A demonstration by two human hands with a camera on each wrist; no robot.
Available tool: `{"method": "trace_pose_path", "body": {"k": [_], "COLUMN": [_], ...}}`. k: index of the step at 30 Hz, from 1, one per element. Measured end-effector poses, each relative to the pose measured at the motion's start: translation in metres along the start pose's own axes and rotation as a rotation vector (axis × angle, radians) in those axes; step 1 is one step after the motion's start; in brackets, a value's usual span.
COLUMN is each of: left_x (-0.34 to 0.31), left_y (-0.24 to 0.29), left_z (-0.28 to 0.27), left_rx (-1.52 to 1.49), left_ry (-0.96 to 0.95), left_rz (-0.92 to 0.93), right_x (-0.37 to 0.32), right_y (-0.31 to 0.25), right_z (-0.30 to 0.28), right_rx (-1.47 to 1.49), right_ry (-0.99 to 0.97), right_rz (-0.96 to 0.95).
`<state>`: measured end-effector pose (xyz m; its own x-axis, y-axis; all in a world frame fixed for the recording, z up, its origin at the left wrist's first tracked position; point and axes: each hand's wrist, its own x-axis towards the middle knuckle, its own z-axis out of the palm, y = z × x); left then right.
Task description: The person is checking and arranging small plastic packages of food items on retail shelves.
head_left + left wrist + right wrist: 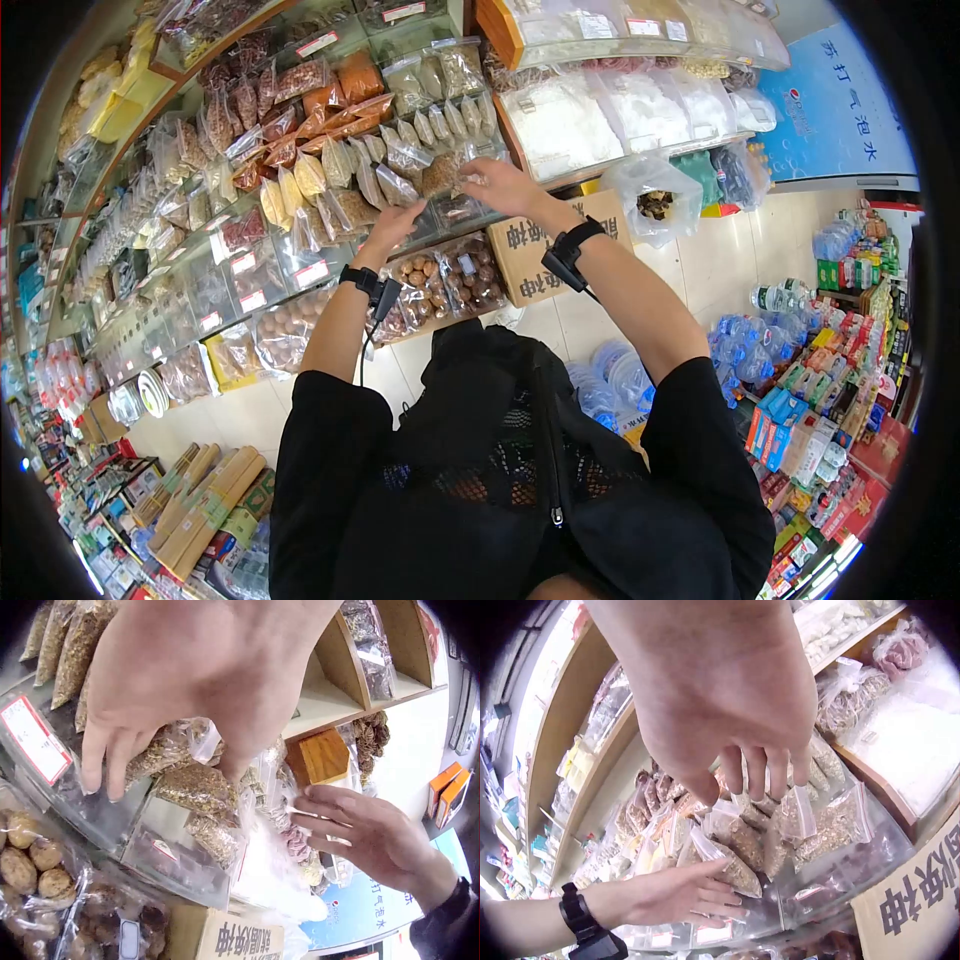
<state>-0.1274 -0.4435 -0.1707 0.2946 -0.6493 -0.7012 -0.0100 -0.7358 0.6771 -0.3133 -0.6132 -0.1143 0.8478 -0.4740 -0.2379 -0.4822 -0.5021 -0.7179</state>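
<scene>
Small clear zip bags of brownish dried bits (440, 174) lie in rows on the shop shelf. My left hand (396, 226) is at the shelf's front edge, beside a bag of grains (736, 871). Its fingers (718, 909) are straight, and the thumb lies over that bag in the right wrist view. Farther right, my right hand (497, 187) reaches over the end of the row. Its fingers are loosely extended in the left wrist view, and the fingertips overlap a zip bag (797, 814). Another filled bag (836, 829) lies just beside it.
Below the shelf are bags of brown round goods (418, 283) and a cardboard carton (530, 262). Bins of white goods (560, 125) stand to the right, with a white plastic bag (652, 195) hanging below. Large water bottles (615, 375) stand on the floor.
</scene>
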Motion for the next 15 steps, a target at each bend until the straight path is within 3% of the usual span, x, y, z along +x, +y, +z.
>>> {"method": "trace_pose_path", "body": {"k": [2, 4, 6, 8, 11, 12, 15], "left_x": [0.004, 0.007, 0.013, 0.016, 0.013, 0.015, 0.022], "left_y": [-0.002, -0.004, -0.004, -0.013, -0.019, -0.027, -0.029], "left_z": [0.003, 0.005, 0.000, 0.005, 0.008, 0.012, 0.015], "left_rx": [-0.024, -0.056, -0.159, -0.194, -0.129, -0.140, -0.012], "left_ry": [0.027, 0.084, -0.026, 0.039, 0.234, 0.236, 0.347], "left_rz": [-0.010, -0.041, -0.186, -0.189, 0.030, 0.017, -0.067], "right_x": [0.016, 0.028, 0.046, 0.055, 0.076, 0.076, 0.078], "right_y": [-0.002, -0.017, -0.011, -0.018, -0.019, -0.018, -0.013], "right_z": [0.014, 0.024, 0.049, 0.063, 0.073, 0.076, 0.079], "right_rx": [0.079, 0.086, 0.105, -0.064, 0.011, 0.058, 0.044], "right_ry": [-0.070, -0.009, 0.007, 0.092, 0.064, 0.070, 0.056], "right_rz": [0.005, 0.008, -0.057, -0.080, -0.021, 0.035, -0.030]}}
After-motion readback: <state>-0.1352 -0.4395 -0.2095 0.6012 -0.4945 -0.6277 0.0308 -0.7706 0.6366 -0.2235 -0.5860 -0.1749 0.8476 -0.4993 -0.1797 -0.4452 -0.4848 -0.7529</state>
